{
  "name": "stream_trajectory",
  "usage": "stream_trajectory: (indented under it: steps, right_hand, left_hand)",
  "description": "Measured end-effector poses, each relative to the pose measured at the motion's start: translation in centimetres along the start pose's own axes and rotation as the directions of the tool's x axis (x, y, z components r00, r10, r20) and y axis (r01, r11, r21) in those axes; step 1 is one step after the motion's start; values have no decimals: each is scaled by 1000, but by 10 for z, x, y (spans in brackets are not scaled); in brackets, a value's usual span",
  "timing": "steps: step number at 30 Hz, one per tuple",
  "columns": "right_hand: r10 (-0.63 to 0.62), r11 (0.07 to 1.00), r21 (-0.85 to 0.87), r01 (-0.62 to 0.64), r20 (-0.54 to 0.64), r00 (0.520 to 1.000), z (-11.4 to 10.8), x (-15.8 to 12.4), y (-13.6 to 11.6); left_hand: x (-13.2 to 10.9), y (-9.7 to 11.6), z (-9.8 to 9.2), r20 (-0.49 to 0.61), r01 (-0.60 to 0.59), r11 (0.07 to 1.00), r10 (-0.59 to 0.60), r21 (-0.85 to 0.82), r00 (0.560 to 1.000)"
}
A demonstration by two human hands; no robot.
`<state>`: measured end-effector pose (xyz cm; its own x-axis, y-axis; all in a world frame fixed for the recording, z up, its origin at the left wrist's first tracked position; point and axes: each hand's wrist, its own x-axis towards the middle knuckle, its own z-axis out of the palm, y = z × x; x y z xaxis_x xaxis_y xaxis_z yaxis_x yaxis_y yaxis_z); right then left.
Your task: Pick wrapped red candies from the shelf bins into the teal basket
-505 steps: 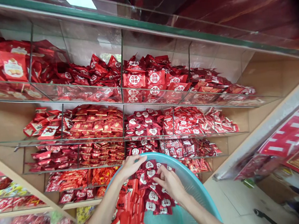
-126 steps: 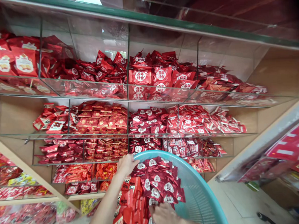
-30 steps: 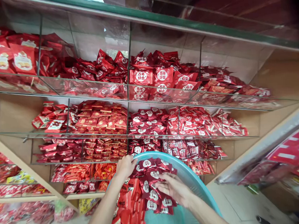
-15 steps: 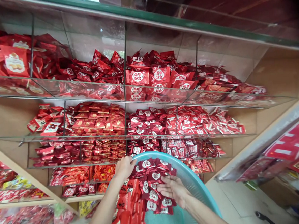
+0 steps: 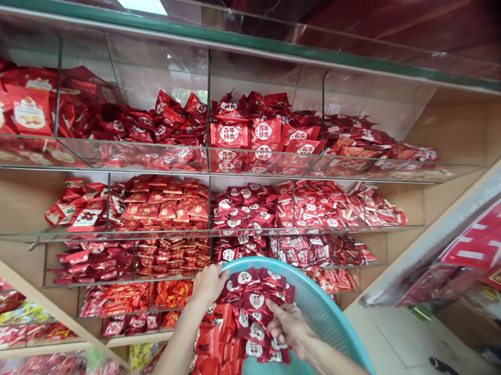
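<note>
- Basket (image 5: 325, 304), teal mesh, lower centre of frame; left hand (image 5: 208, 284) grip clamped on its far rim
- Dark red packets (image 5: 257, 297), heaped inside the basket, long axis running up-frame, white labels facing the camera; right hand (image 5: 288, 325) grip clenched on several
- Bright red packets (image 5: 217, 339), basket's left side
- Glass shelves (image 5: 147, 160), upper frame, stocked with red packets; pale floor (image 5: 396, 342), lower right

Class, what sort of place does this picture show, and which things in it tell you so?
Most likely a sweet or snack shop. Glass shelves split into compartments hold heaps of small red packets, and a turquoise basket, gripped by the left hand, holds more.
</note>
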<state>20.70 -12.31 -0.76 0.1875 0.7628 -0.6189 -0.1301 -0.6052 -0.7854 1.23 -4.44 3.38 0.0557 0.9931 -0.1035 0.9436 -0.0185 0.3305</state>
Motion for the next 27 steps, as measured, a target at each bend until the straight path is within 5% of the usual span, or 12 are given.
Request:
stream_trajectory:
  steps: [4,8,10,12,14,16,20,27]
  right_hand:
    - [-43,998,-53,42,-5,999,2,-2,2]
    - [-248,918,-298,263,87,965,7,-11,6]
    - [-363,738,-529,419,211,907,13,-17,9]
    - [-433,445,-741,503,313,845,20,-24,11]
    - [-455,185,-852,489,367,811,29,-30,11]
    - [-426,50,-887,459,397,813,38,-33,9]
    - [-374,-14,-889,458,430,822,49,-30,3]
    - [-412,67,-914,401,341,845,49,-22,-1]
  left_hand:
    - [0,0,-1,-2,-15,1000,15,7,1000]
    - [0,0,-1,0,-27,1000,27,12,1000]
    - [-1,1,-1,7,-17,1000,17,17,1000]
    - [-2,1,0,9,-9,1000,8,23,1000]
    - [-2,1,1,9,-4,1000,4,23,1000]
    - [-2,1,1,7,-6,1000,6,19,1000]
    - [-1,2,1,8,-7,1000,6,16,1000]
    - [0,0,3,1,-23,1000,23,9,1000]
